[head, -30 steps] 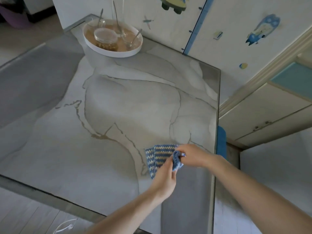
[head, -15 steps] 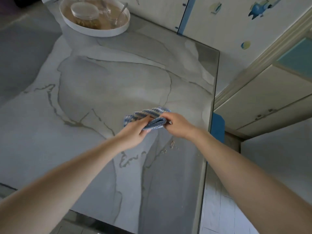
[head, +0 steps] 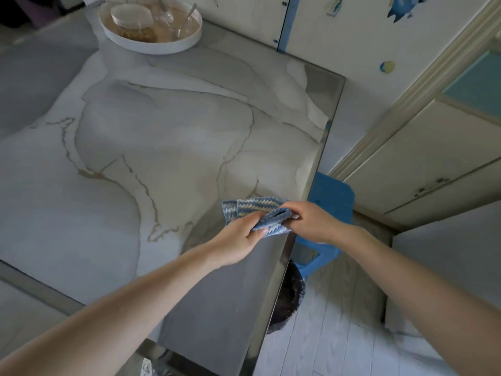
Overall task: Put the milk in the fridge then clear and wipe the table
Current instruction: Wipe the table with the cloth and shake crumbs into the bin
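Hands, two: left hand (head: 238, 240), right hand (head: 311, 222) grip one cloth (head: 257, 210).

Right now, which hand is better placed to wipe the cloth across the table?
Probably left: the left hand grips the cloth over the table, the right hand pinches it at the edge.

My left hand (head: 238, 237) and right hand (head: 311, 221) meet on the cloth (head: 257, 206) at the table (head: 162, 158) edge, right side. Far behind, the tray (head: 151, 48).
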The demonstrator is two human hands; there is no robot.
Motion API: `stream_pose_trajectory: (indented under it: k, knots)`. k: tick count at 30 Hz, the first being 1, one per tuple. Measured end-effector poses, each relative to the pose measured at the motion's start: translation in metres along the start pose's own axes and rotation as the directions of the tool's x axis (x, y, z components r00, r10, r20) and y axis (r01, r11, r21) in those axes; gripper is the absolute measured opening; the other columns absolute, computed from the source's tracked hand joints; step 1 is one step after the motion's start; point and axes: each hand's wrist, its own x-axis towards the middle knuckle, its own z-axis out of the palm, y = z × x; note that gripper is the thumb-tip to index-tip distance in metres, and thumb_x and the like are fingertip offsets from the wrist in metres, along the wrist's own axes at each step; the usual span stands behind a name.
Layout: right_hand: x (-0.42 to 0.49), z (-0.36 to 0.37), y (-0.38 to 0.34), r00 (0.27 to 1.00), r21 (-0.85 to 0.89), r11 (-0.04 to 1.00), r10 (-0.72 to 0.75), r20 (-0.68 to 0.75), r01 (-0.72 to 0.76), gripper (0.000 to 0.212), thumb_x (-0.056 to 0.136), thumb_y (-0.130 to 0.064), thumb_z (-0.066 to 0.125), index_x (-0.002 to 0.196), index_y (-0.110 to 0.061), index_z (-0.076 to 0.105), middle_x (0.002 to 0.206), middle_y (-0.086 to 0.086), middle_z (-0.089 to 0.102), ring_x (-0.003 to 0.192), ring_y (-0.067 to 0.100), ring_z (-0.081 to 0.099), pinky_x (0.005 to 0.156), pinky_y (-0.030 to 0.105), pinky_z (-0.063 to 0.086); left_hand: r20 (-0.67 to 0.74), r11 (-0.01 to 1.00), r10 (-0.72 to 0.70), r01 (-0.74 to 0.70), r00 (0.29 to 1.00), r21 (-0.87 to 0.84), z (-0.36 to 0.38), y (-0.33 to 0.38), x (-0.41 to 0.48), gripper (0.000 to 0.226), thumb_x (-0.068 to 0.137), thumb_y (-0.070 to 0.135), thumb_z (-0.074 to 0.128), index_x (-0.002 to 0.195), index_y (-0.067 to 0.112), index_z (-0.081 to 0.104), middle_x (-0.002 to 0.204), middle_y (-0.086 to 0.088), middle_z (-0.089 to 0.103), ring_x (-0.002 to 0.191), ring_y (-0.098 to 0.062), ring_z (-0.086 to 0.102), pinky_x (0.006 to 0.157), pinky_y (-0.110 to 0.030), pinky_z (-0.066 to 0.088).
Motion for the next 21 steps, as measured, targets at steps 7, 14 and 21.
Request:
stream_pose_trajectory:
  k: [7,14,21]
  knots:
    - [0.000,-0.036,-0.018,0.973,0.309,0.939,-0.089,-0.211,0.153,0.021,0.082,-0.004,0.061,0.103,-0.003,0.060,0.099,0.013,0.066,0.088,0.022,0.060,0.085,0.030,0.048,-0.316,0.979,0.174,-0.128,0.933,0.160,-0.046,0.034,0.022,0.019,0.092,0.006,0.046,0.109,0.007,0.055,0.078,0.000,0.052,0.071,-0.018,0.049,0.054,-0.013,0.032]
    - [0.048,0.003,-0.012,0.990,0.041,0.992,-0.112,-0.091,0.116,0.029,0.092,-0.011,0.048,0.120,-0.011,0.057,0.125,0.009,0.059,0.118,0.022,0.052,0.097,0.029,0.040,-0.269,0.966,-0.023,0.090,0.963,0.242,-0.040,-0.008,0.025,0.033,0.097,0.015,0.038,0.128,0.003,0.040,0.117,-0.019,0.057,0.106,-0.034,0.055,0.070,-0.029,0.029]
    - [0.024,0.023,0.011,0.988,0.030,0.988,-0.154,-0.004,0.154,0.028,0.093,-0.005,0.047,0.117,-0.008,0.060,0.122,0.006,0.062,0.108,0.011,0.051,0.082,0.018,0.035,-0.159,0.987,-0.152,0.159,0.976,0.033,0.004,-0.016,-0.002,0.022,0.098,0.022,0.037,0.113,0.008,0.044,0.096,-0.001,0.051,0.083,-0.017,0.047,0.059,-0.024,0.024]
